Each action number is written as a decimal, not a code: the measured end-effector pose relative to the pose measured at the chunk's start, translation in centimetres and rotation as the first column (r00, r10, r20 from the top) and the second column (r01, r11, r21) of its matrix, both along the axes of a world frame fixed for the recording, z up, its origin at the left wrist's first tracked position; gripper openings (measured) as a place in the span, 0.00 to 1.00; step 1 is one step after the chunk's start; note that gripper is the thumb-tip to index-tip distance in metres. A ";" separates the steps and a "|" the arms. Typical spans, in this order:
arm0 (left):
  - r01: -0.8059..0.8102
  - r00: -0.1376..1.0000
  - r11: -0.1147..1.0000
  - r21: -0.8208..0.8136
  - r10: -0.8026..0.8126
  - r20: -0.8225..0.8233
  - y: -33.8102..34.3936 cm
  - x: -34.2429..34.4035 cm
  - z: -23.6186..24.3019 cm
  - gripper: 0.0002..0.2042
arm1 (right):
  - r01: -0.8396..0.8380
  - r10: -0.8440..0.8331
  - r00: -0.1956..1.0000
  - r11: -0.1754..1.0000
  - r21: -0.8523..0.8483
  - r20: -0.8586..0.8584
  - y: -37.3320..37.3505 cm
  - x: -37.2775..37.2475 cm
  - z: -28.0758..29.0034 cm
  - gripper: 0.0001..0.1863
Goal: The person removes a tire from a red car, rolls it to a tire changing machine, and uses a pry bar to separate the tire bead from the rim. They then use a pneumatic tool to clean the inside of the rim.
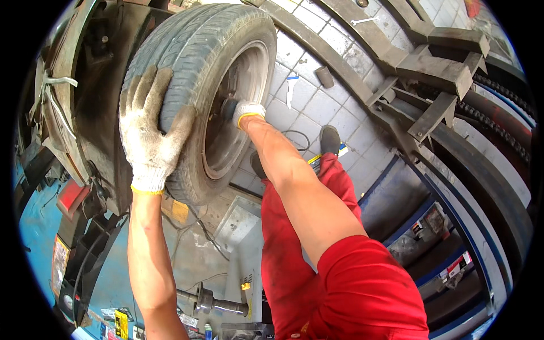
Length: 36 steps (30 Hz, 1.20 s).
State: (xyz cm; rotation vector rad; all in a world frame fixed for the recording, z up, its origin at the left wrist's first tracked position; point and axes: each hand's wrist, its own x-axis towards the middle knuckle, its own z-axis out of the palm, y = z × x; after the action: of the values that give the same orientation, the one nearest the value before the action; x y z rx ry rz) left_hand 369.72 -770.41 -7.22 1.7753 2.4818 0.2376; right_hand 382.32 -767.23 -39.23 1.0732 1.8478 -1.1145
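A car wheel stands upright in front of me, a worn black tyre [195,42] on a dusty grey rim [258,65]. My left hand [150,127], in a soiled white knit glove with a yellow cuff, lies flat on the tread with its fingers spread. My right hand [248,109], gloved alike, reaches to the middle of the rim's open side. Its fingers are closed at a dark rounded piece [229,109] by the hub. The hand and the rim's shadow hide most of that piece, so its kind is unclear.
A dark machine housing [113,107] stands close left of the tyre. Steel rails [351,34] cross the tiled floor at the far right, with a wrench [365,21] on one. A blue rack [396,209] is at my right. A metal shaft piece [215,304] lies near the lower edge.
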 end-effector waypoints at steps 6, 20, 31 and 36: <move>-0.003 0.999 1.000 0.004 0.003 0.032 -0.9 -0.4 -0.1 0.32 | 0.003 -0.002 1.000 1.000 0.030 -0.012 -0.5 0.7 -0.6 0.24; 0.012 1.000 0.999 0.041 -0.012 -0.010 -2.2 -0.4 -0.1 0.31 | -0.189 0.186 0.982 0.980 0.065 0.042 -0.3 -0.6 -1.6 0.24; -0.005 1.000 1.000 0.000 0.005 0.029 -2.9 0.1 0.1 0.33 | -0.103 0.102 0.995 0.992 0.076 0.022 -1.2 -0.8 -1.9 0.21; -0.020 1.000 1.000 -0.024 0.020 0.009 -4.1 0.5 0.2 0.33 | -0.159 0.159 0.987 0.983 0.093 0.008 -0.2 -0.4 -0.9 0.28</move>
State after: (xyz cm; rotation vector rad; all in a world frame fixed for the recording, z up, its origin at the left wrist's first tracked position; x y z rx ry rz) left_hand 370.22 -774.56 -6.98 1.7372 2.4864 0.2158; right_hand 381.89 -767.44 -40.08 0.9582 1.9643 -0.9430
